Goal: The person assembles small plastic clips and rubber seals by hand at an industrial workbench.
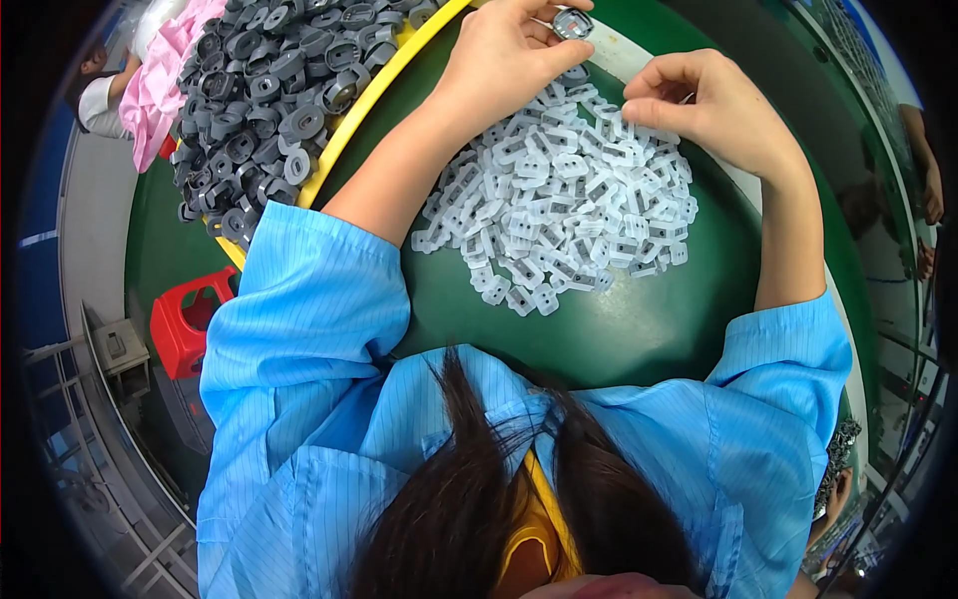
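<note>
Near the top of the view, my left hand [504, 55] is closed on a dark grey oval plastic housing [573, 24], its hollow side showing. Another grey piece [575, 75] lies just beneath that hand. To the right, my right hand [720, 108] is curled, thumb and forefinger close together; whether a small part sits between them I cannot make out. Between and below both hands a heap of small translucent white plastic pieces [559, 200], with dark slots, spreads over the green tabletop [639, 334].
A large pile of dark grey plastic housings [264, 90] lies at the upper left, behind a yellow rim [364, 110]. Below it stands a red plastic stool [185, 321]. Pink cloth [165, 75] and a co-worker's arm [118, 85] show at far left; other people's hands [932, 195] appear at the right rim.
</note>
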### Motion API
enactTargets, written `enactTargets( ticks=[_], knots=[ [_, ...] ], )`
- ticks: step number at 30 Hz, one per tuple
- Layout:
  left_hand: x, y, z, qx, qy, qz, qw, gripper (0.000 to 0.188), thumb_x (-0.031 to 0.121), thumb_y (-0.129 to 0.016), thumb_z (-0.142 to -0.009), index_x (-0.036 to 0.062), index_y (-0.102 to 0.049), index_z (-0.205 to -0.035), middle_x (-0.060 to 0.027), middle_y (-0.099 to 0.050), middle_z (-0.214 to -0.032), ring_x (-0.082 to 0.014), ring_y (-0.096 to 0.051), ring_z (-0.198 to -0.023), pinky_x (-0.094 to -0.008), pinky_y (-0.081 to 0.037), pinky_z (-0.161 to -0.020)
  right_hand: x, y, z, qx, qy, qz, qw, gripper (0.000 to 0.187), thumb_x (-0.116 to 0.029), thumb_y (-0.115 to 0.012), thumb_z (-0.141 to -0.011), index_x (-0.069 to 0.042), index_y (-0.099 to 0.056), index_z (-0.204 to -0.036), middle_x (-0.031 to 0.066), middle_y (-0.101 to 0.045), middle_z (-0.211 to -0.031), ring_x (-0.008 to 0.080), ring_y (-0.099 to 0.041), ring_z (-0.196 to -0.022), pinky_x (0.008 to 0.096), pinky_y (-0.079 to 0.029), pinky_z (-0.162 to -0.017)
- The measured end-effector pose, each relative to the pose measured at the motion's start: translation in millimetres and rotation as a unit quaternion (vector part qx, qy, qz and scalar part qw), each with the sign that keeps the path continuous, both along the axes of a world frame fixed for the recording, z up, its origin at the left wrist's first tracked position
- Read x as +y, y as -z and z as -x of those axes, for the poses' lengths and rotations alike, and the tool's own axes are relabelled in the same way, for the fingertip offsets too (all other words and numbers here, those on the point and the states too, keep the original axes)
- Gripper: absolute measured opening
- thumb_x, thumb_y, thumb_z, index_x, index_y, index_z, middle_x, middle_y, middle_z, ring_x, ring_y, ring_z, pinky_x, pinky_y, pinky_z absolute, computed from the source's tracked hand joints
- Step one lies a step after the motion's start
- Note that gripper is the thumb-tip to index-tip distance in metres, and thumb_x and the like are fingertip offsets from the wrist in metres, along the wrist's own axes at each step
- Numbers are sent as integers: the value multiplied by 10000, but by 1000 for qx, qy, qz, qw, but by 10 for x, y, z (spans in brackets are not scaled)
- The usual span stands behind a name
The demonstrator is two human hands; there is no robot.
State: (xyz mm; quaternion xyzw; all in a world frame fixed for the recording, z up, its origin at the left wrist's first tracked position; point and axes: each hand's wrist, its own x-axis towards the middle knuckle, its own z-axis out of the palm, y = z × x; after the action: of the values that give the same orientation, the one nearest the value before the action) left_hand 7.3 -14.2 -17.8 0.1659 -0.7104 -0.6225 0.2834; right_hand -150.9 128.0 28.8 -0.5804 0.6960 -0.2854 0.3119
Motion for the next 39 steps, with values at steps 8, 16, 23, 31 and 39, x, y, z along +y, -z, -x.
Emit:
enactTargets(
  ticks=[8,16,23,31,39],
  knots=[
    [94,-99,16,-18,-17,45,999,358,-31,-692,-808,-16,-578,-1148,-29,-629,-937,-42,-567,-750,-184,-485,-654,-86,177,133,-154,64,43,985,137,-133,-710,-803,-45,-663,-897,-28,-603,-731,46,-479,-589,213,-375,-547],
    [126,1,60,-9,-36,161,986,391,49,-746,-805,-22,-591,-1157,-64,-670,-998,-84,-656,-797,-212,-540,-719,-152,153,-57,-328,121,146,925,263,-202,-718,-855,-15,-702,-1040,22,-690,-869,62,-589,-700,177,-456,-636],
    [211,-182,4,-14,-83,141,986,248,41,-711,-790,-15,-556,-975,-75,-621,-782,-111,-582,-649,-241,-496,-612,-155,184,-197,100,142,261,949,207,-194,-730,-821,-6,-723,-907,16,-673,-703,71,-581,-633,236,-464,-607],
    [229,-106,-2,40,-69,285,955,296,43,-751,-742,-6,-582,-979,-118,-618,-919,-167,-642,-711,-280,-527,-635,-146,136,-82,-62,125,134,981,215,-205,-743,-817,3,-708,-859,25,-680,-761,64,-591,-687,221,-467,-628],
    [282,-136,30,121,-96,483,862,336,-46,-744,-720,-1,-559,-996,-144,-453,-1185,-154,-593,-717,-260,-519,-640,-161,311,41,-320,90,118,936,201,-178,-699,-853,-30,-675,-986,9,-659,-858,69,-593,-725,189,-471,-668]
  ],
)
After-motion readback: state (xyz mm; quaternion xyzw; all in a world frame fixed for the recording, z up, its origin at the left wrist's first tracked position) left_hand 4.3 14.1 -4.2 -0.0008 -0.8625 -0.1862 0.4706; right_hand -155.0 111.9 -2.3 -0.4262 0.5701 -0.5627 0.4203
